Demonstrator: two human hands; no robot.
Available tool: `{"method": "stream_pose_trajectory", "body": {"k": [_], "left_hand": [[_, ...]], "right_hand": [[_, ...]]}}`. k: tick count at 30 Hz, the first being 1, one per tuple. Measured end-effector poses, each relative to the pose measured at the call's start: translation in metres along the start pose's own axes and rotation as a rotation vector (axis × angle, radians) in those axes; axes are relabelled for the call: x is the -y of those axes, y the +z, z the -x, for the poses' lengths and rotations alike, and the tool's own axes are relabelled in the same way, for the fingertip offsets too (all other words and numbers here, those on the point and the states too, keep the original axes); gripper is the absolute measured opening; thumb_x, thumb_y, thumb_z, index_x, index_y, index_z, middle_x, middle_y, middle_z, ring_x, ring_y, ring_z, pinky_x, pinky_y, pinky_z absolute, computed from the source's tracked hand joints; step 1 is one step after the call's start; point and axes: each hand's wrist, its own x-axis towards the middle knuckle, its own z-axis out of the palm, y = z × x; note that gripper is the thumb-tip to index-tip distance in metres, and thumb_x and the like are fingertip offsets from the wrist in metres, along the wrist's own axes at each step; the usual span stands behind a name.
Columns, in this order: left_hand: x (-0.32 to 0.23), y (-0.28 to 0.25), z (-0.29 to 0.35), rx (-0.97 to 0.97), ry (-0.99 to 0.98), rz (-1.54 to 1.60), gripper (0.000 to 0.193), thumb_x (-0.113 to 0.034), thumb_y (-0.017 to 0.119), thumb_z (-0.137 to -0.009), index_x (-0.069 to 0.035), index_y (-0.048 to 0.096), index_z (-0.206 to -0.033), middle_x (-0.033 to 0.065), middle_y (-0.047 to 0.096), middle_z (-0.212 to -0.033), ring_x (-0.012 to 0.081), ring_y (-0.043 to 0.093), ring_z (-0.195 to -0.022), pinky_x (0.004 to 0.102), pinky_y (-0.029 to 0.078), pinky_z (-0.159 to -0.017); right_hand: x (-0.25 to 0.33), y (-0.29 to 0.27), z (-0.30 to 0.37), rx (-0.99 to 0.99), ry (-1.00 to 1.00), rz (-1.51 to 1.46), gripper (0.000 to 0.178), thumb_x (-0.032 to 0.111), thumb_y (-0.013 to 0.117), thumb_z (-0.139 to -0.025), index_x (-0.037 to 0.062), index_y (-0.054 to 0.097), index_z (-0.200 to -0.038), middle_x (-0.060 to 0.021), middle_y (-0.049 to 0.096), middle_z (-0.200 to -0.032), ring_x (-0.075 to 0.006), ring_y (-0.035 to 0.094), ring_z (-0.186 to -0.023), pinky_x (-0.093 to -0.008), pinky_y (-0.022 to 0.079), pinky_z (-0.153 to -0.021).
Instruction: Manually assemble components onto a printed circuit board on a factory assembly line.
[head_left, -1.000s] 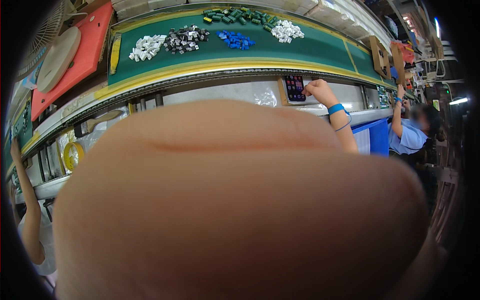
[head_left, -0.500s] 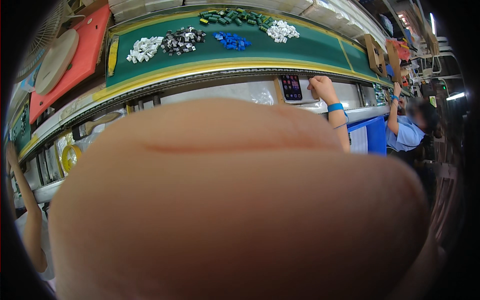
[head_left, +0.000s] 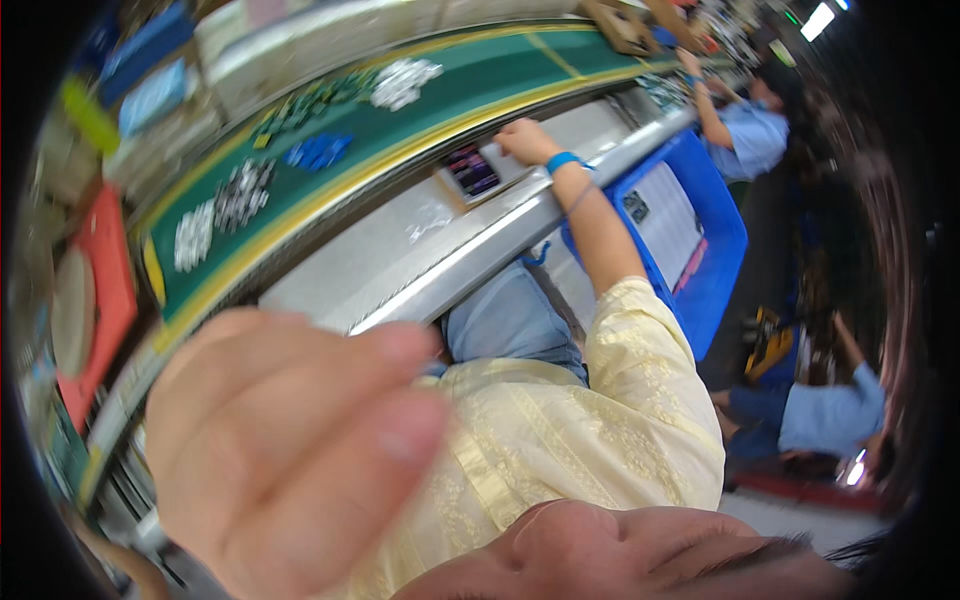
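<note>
Close up and blurred, my left hand covers the lower left. Its fingers are bent, two fingertips stand a little apart, and I see nothing between them. My right hand, with a blue wrist strap, is curled at the near rail of the green conveyor belt. Whatever it may hold is hidden. Just left of it a phone with a lit screen lies on a small pale box. White parts, green parts, blue parts, black-grey parts and more white parts lie in piles on the belt.
A blue bin with paper and a small circuit board stands right of my right forearm. A cardboard box sits at the belt's far end. A red board with a round disc is at left. Co-workers in blue are at right.
My left hand has drawn back from right before the camera, uncovering my lap, right arm and the bin. The view has tilted and shifted. My right hand stays curled beside the phone.
</note>
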Motion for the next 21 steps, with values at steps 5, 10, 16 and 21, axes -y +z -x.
{"method": "stream_pose_trajectory", "body": {"k": [5,10,16,21], "left_hand": [[-0.002,0.030,0.012,-0.111,-0.024,-0.108,0.023,-0.003,0.059,-0.071,0.002,0.058,-0.093,0.0173,0.062,-0.074,0.0222,0.054,-0.051,0.0301,0.042,-0.045],[0.009,0.033,0.010,0.243,-0.152,-0.219,0.031,0.003,0.056,-0.073,0.004,0.055,-0.104,0.0185,0.061,-0.086,0.0317,0.057,-0.068,0.0347,0.046,-0.062],[0.042,0.095,-0.001,0.514,-0.238,-0.232,0.030,-0.003,0.060,-0.077,0.002,0.054,-0.106,0.0196,0.059,-0.089,0.0357,0.056,-0.074,0.0405,0.045,-0.065],[0.084,0.140,0.044,0.647,-0.345,-0.239,0.025,-0.006,0.059,-0.080,0.003,0.057,-0.103,0.0189,0.062,-0.088,0.0329,0.060,-0.075,0.0376,0.048,-0.065]], "right_hand": [[-0.005,0.015,0.006,-0.044,-0.130,0.033,0.028,0.028,0.054,-0.074,0.0061,0.067,-0.062,-0.0100,0.064,-0.063,-0.0220,0.063,-0.059,-0.0345,0.050,-0.062],[-0.009,0.024,-0.001,-0.019,-0.175,0.044,0.030,0.031,0.051,-0.071,0.0090,0.068,-0.062,-0.0086,0.065,-0.063,-0.0249,0.064,-0.065,-0.0378,0.051,-0.065],[0.006,0.008,0.002,-0.088,-0.185,0.047,0.028,0.028,0.052,-0.069,0.0054,0.069,-0.066,-0.0126,0.066,-0.069,-0.0273,0.064,-0.069,-0.0395,0.050,-0.065],[0.015,0.009,0.012,0.352,-0.100,-0.387,0.016,0.021,0.061,-0.073,0.0065,0.065,-0.070,-0.0059,0.065,-0.070,-0.0155,0.059,-0.061,-0.0308,0.045,-0.056]]}}
